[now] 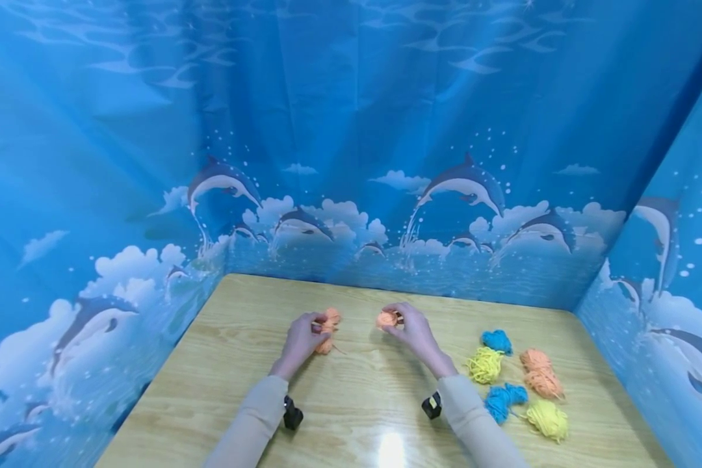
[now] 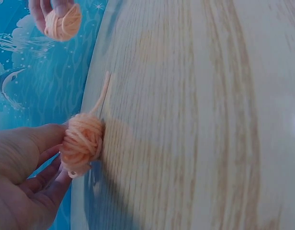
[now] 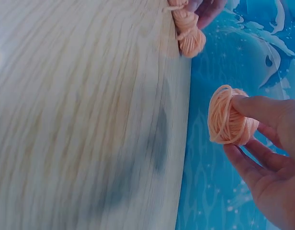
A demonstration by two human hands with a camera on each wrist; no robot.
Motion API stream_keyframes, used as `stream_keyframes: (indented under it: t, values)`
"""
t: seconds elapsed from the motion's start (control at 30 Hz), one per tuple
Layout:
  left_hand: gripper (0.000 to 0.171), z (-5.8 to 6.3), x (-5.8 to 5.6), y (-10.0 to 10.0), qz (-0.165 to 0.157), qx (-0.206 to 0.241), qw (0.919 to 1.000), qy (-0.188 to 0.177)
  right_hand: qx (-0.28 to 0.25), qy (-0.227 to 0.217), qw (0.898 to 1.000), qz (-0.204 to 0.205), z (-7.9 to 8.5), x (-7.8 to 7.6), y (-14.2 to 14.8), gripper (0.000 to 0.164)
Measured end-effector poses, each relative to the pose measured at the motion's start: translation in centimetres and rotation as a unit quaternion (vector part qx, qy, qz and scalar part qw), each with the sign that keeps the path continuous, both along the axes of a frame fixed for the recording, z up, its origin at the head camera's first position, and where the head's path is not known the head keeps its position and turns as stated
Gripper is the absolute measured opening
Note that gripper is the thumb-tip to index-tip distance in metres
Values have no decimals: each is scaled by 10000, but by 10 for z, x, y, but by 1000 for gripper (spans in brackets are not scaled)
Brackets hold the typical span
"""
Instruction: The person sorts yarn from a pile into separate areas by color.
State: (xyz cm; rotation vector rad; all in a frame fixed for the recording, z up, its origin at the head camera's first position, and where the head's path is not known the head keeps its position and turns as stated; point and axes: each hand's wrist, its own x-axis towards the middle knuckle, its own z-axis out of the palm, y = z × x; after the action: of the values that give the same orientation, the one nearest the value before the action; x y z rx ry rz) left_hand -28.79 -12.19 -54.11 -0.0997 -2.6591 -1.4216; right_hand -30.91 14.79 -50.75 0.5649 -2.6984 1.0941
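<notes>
On the left, my left hand point(image 1: 302, 338) pinches a peach-orange yarn bundle point(image 1: 327, 330) between thumb and fingers at the tabletop. In the left wrist view this yarn bundle point(image 2: 84, 139) shows a loose strand pointing away from the hand. The right wrist view shows it as lumpy, with a narrowed middle. My right hand point(image 1: 412, 330) grips a second, rounder peach-orange yarn ball point(image 1: 387, 319) by its side. Seen from the right wrist, that yarn ball point(image 3: 230, 116) is held above the table, thumb on top and fingers below.
At the right of the wooden table point(image 1: 363, 390) lie several yarn bundles: blue point(image 1: 496, 341), yellow point(image 1: 484, 364), peach-orange point(image 1: 541, 373), another blue point(image 1: 505, 401) and another yellow point(image 1: 546, 420). A blue dolphin-print curtain point(image 1: 351, 130) surrounds the table's back and sides.
</notes>
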Motion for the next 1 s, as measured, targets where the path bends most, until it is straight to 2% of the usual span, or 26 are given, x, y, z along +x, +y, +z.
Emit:
stream_keyframes:
  t: [0.23,0.4,0.63,1.0]
  values:
    - [32,2,0,2,4,-95,10000,-29,1,-106,9995,286,-1,-1,-21,35]
    - [32,2,-2,2,87,-117,9999,-77,220,-126,9982,547,-3,0,-35,35]
    - [31,1,-1,1,-16,-208,9997,107,306,-72,9969,726,-10,0,-52,34]
    - [33,3,0,0,-94,-262,9996,108,491,-77,9937,1002,-18,-6,-68,36]
